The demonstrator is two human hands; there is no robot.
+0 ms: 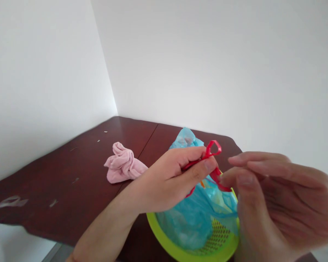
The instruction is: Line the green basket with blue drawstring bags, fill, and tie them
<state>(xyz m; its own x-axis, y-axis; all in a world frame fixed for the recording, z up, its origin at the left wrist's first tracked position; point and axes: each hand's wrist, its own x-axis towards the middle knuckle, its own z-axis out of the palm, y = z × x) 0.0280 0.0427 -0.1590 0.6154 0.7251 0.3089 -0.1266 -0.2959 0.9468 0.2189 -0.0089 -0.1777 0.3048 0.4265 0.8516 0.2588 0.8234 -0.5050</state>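
My left hand (pixel 177 178) is closed, pinching a red drawstring (pixel 214 147) between thumb and fingers. A small loop of it stands up above the fingertips, and another length hangs to the right. My right hand (pixel 278 196) has its fingers apart; its index fingertip is beside the hanging length, and I cannot tell whether they touch. Below both hands, a translucent blue plastic bag (pixel 186 225) lies in a yellow-green perforated basket (pixel 164 242). Part of the basket is hidden behind my hands.
A crumpled pink cloth (pixel 123 163) lies left of my left hand on the dark red table (pixel 79 182). More blue plastic (pixel 186 136) shows behind that hand. Clear plastic scraps (pixel 13 202) lie at the left, and white walls (pixel 207 65) stand behind.
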